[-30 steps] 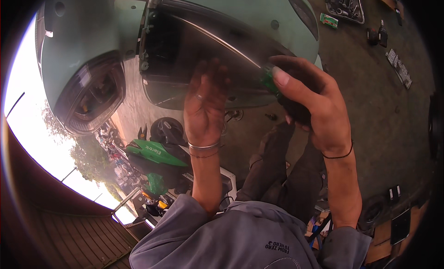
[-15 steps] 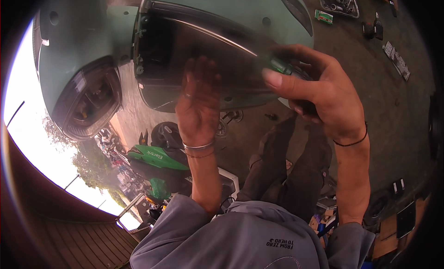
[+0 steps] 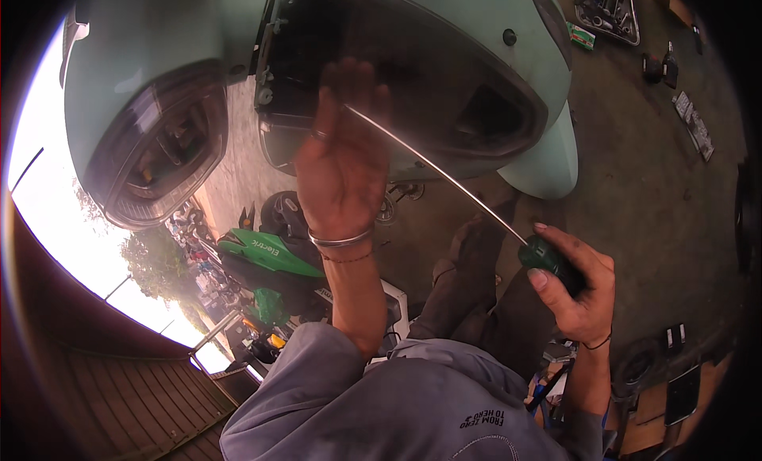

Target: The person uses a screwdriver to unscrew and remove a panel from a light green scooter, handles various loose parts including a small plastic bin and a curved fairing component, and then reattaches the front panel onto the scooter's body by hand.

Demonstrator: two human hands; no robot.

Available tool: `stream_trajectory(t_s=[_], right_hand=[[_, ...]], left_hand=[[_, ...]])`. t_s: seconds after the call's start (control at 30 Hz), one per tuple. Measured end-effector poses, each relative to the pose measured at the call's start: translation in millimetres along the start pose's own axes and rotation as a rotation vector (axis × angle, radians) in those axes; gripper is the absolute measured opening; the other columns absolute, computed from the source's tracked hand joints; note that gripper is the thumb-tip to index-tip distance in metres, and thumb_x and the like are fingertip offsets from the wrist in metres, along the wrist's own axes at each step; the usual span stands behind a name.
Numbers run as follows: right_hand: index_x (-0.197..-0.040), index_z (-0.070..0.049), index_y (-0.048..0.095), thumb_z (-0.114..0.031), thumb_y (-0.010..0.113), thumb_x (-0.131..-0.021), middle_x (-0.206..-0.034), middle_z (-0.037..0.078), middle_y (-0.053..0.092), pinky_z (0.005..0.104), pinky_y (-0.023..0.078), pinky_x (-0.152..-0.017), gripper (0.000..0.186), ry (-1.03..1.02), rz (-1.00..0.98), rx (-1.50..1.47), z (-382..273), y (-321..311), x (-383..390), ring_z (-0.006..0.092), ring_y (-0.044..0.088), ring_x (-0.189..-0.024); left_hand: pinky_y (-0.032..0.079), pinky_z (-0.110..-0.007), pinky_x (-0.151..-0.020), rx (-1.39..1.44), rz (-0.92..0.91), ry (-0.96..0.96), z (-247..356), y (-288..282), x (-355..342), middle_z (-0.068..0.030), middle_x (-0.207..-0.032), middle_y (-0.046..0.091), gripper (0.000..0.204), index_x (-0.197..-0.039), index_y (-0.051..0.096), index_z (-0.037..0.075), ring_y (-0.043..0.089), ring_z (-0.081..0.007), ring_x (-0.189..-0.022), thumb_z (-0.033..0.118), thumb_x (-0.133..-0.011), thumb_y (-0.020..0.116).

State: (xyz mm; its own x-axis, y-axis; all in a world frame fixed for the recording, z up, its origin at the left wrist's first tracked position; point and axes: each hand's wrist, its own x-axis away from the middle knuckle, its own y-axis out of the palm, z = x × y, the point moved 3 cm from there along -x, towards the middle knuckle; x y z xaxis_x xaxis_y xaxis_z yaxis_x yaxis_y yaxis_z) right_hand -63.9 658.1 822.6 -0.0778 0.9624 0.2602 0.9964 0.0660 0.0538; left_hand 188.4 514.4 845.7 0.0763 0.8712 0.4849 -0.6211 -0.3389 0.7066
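My right hand (image 3: 579,294) grips the green handle (image 3: 552,266) of a long screwdriver, its thin metal shaft (image 3: 436,165) angled up and leftward. The shaft's tip is at the fingers of my left hand (image 3: 343,159); whether it touches them I cannot tell. That hand is raised palm toward the camera, blurred fingers extended and open, over a dark panel (image 3: 429,72) framed in pale green bodywork (image 3: 552,144). Small fittings (image 3: 267,80) line the panel's left edge. Another pale green body part (image 3: 103,40) with a lamp (image 3: 163,140) hangs at the left.
On the floor (image 3: 659,223) at right are a tray of metal tools (image 3: 605,13), a small green box (image 3: 581,36), dark bottles (image 3: 669,68) and cardboard (image 3: 643,425). A green scooter (image 3: 266,255) and assorted clutter stand below left, beside a bright opening with trees (image 3: 155,270).
My right hand has moved down and right with the screwdriver, whose shaft now slants more steeply toward my left hand. My left hand has moved up against the background of the dark panel.
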Motion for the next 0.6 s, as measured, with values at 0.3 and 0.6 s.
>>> stream_trajectory(t_s=[0.3,0.6], right_hand=[[-0.115,0.004,0.067,-0.009,0.076,-0.077,-0.083,0.013,0.069,0.0268,0.05,-0.066,0.042,-0.007,0.02,0.001,3.3,-0.5,5.4,0.0181,0.064,-0.068],[-0.119,0.005,0.064,-0.011,0.073,-0.084,-0.088,0.009,0.07,0.0273,0.05,-0.068,0.04,0.704,-0.204,-0.637,8.0,3.0,14.2,0.0116,0.062,-0.072]], left_hand=[[0.041,-0.042,-0.111,-0.055,0.0,0.007,-0.7,-0.8,-1.8,-0.0117,-0.128,0.06,0.03,-0.128,0.055,0.001,0.055,-0.0227,-0.124,0.012,-0.1,0.054],[0.042,-0.045,-0.108,-0.536,-0.043,0.127,2.5,-0.5,4.3,-0.0131,-0.126,0.06,0.039,-0.133,0.049,-0.001,0.056,-0.0271,-0.12,0.013,-0.097,0.058]])
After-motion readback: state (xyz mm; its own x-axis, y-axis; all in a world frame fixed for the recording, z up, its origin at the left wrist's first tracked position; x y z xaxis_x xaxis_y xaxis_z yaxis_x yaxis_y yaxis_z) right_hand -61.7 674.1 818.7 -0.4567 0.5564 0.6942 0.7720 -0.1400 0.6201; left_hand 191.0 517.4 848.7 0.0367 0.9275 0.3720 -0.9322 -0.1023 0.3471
